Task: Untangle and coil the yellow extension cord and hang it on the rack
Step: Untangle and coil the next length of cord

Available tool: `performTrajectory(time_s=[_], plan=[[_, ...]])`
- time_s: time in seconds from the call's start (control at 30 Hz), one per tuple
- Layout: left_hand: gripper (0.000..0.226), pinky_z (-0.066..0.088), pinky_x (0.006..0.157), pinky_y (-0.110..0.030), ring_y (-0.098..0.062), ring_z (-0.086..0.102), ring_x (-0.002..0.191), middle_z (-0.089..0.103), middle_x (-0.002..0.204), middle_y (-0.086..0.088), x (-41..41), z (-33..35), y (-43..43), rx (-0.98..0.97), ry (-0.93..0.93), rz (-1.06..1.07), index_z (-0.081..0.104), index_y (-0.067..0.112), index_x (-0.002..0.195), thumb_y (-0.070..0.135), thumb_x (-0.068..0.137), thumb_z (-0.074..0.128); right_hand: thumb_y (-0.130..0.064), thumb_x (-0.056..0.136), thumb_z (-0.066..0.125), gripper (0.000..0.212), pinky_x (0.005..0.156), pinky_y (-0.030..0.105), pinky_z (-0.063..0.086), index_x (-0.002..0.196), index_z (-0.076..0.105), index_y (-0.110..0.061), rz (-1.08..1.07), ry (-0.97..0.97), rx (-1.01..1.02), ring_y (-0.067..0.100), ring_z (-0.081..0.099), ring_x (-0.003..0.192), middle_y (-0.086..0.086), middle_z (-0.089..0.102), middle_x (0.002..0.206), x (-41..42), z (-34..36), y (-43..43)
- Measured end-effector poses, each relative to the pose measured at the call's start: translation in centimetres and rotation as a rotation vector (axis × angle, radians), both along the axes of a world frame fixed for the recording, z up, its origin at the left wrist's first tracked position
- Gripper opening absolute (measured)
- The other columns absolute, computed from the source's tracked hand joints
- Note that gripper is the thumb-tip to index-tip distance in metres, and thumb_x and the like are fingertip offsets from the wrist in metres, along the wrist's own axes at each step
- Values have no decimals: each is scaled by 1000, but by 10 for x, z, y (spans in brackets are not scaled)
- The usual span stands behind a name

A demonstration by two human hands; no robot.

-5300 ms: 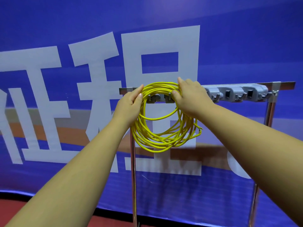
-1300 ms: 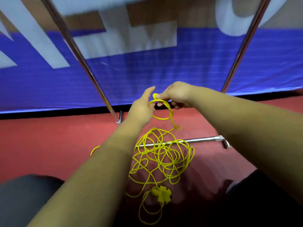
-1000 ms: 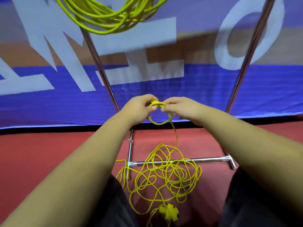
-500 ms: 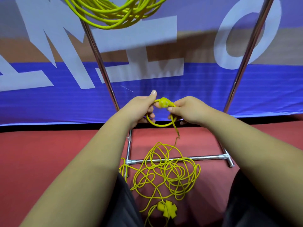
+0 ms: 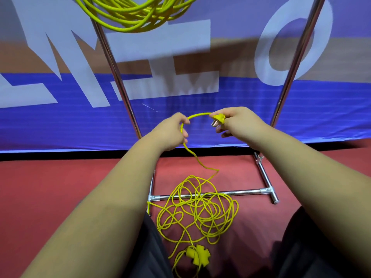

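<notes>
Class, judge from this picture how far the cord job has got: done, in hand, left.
Done: one coiled cord hangs by the rack pole. In hand: the right hand pinches the plug of a second cord; the left hand grips it nearby. Left: its tangle on the floor, socket block included, is not coiled or hung.

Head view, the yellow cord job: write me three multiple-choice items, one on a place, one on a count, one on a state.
1. Where does the tangled cord lie? A. On the red floor, across the rack's base bar. B. Over a hook. C. On a forearm.
2. How many rack uprights show? A. One. B. Two. C. Four.
3. What does the right hand do? A. Hangs open. B. Pinches the plug. C. Grips the socket block.
Key: A, its loops cross the bar; B, one pole each side; B, it closes round the plug.
</notes>
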State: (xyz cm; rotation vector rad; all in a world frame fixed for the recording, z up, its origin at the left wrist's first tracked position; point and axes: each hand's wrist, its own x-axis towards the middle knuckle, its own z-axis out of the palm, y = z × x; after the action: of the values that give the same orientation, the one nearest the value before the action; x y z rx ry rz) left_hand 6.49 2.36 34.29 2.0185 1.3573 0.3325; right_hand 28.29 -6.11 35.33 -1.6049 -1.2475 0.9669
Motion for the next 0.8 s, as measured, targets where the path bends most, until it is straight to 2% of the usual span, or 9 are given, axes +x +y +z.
performTrajectory(time_s=[0.1,0.13,0.23,0.33,0.47,0.53,0.6,0.73,0.8], plan=[[61,58,73,-33,-12,74,84,73,76,5,4,4,4,162,-157,125,45,27,137,-6,86,52,16,90,49,48,92,45,63,112,79,-15,35,240,-14,21,78,95,7,81,103,1,3,-4],[63,57,74,-32,-12,72,86,73,75,7,3,5,6,186,-189,153,48,27,137,-7,84,48,18,87,43,52,93,48,63,113,77,-11,30,342,-11,24,78,99,12,79,109,1,4,-5],[61,53,74,-32,-16,69,90,75,82,4,-2,8,9,190,-279,163,73,29,99,-16,74,39,12,87,40,44,89,55,59,114,62,-14,14,520,-3,34,77,92,18,72,103,5,3,-7],[57,56,79,-28,-8,72,90,77,86,6,-1,11,7,190,-367,163,74,28,80,-20,74,44,2,93,52,33,79,51,59,118,51,-18,21,424,-22,25,60,66,13,58,84,3,-1,-9],[39,51,70,-22,-4,67,87,75,90,10,2,15,4,252,-418,218,73,28,90,-6,88,53,-26,98,62,28,60,36,44,115,71,-5,186,242,-94,17,31,56,0,37,66,-2,-3,-16],[22,44,60,-23,-7,62,81,69,89,10,1,15,4,339,-319,253,69,27,93,10,96,56,-37,105,58,33,57,32,30,105,78,-11,281,259,-68,18,21,57,-2,25,65,-6,3,-22],[11,40,56,-27,-12,57,74,62,85,5,-2,12,6,347,-178,243,64,22,91,22,98,55,-39,108,56,34,57,34,19,109,81,-16,302,371,-25,19,15,57,-3,18,64,-9,10,-27],[20,52,71,-40,-30,62,84,62,88,-6,-9,-12,21,289,266,85,64,14,85,26,94,51,-45,103,56,40,57,36,12,119,80,-17,323,589,23,16,10,54,-4,11,60,-7,19,-33],[22,57,77,-42,-30,66,88,67,88,-7,-15,-25,25,185,333,95,67,15,88,28,95,51,-49,99,57,42,55,35,12,115,81,-17,319,692,45,15,9,52,-5,9,57,-4,23,-36]])
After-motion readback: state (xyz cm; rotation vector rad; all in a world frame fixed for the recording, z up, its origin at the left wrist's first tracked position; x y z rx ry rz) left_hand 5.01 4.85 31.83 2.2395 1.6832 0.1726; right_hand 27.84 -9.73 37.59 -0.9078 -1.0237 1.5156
